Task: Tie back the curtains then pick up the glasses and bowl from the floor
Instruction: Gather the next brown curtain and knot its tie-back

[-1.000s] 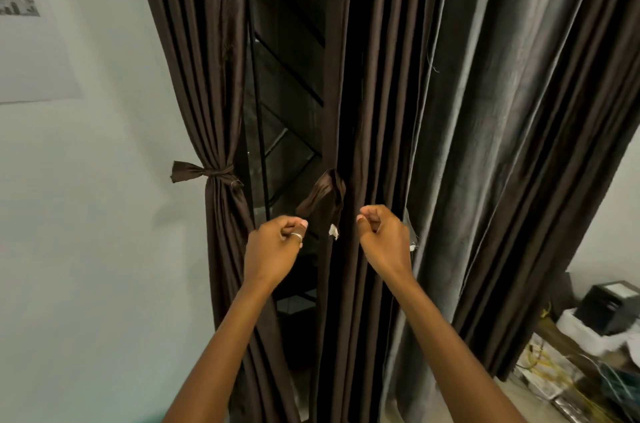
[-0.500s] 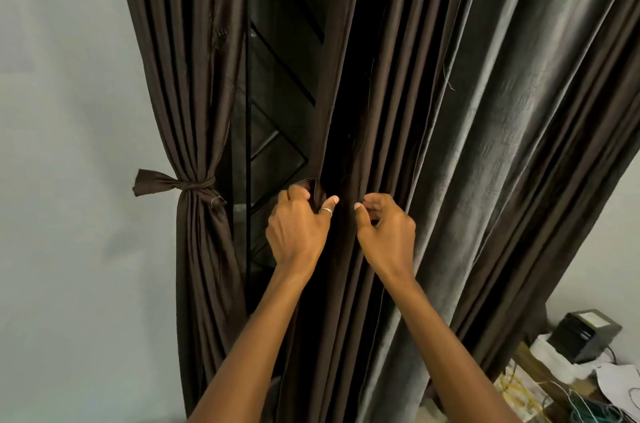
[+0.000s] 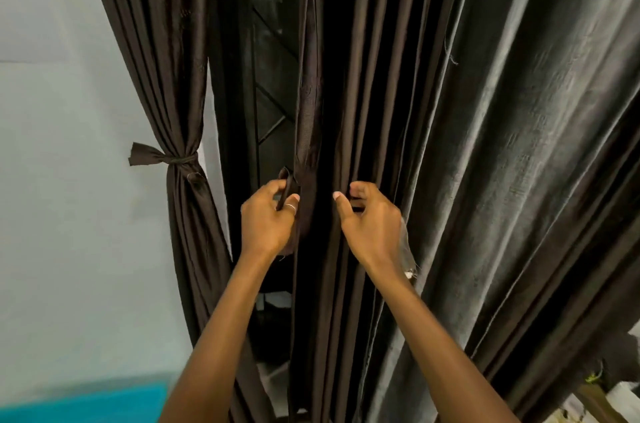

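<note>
The left curtain (image 3: 180,132) already hangs gathered against the pale wall (image 3: 69,180), cinched at its waist by a knotted tie-back (image 3: 162,159) of the same dark brown cloth. The right curtain (image 3: 363,93) hangs loose in long vertical folds in front of the dark window grille (image 3: 273,83), with a broader grey drape (image 3: 519,145) falling just beside it on the right.

Both hands work at the loose panel's inner edge. The left hand (image 3: 268,218), a ring on one finger, has its grip pinched on a narrow dark strip of fabric (image 3: 287,187), which looks like the tie-back for this panel. The right hand (image 3: 369,218) has its fingers curled into the folds; its grip appears closed on a fold of the curtain or on the strip's other end, and I cannot tell which.

The cloth looks thin, soft and faintly glossy, so it will likely be light but slippery, its folds tending to slide apart. It carries no stiffness, so the bundle needs gathering with a whole hand at waist height, level with the finished knot on the other side. The strip is best held near its ends, leaving the middle free to wrap around the bunched cloth. A knot in such smooth fabric may loosen unless pulled snug.

The glasses and bowl are not in view.
</note>
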{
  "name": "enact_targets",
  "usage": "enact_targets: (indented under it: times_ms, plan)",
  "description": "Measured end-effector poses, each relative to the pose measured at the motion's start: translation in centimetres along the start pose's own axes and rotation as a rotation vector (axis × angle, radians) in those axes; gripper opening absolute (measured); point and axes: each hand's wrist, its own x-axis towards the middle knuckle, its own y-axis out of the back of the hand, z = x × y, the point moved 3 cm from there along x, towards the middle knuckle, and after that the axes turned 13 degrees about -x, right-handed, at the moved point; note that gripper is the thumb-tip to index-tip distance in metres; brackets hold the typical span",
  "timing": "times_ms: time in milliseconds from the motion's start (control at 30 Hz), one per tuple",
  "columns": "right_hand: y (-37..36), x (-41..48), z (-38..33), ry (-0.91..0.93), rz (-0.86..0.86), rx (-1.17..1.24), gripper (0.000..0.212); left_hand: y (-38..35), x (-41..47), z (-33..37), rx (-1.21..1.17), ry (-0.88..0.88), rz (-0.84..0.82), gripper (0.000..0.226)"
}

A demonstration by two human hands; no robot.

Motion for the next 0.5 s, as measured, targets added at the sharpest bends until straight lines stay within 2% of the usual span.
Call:
enact_targets:
  times_ms: [100,267,367,433,500]
  plan:
    - [-0.3,-0.2,-0.6,0.041,0.020,0.070,0.041,1.1,-0.7,0.8,0.006,-0.009,0.005,0.023]
    - [-0.7,0.1,-1.6,0.067,0.033,0.067,0.051,2.3,-1.7,1.5,0.030,-0.013,0.076,0.031]
    - [-1.0,1.0,-1.7,0.006,-0.007,0.005,0.060,3.0,-1.7,1.6,0.015,0.000,0.115,0.040]
    - [-1.1,1.7,-1.6,-0.068,-0.054,-0.028,0.067,3.3,-1.6,1.8,0.039,-0.001,0.119,0.039]
    - [-1.3,2.4,-1.4,-0.126,-0.090,-0.049,0.065,3.5,-1.2,1.7,0.072,-0.001,0.128,0.037]
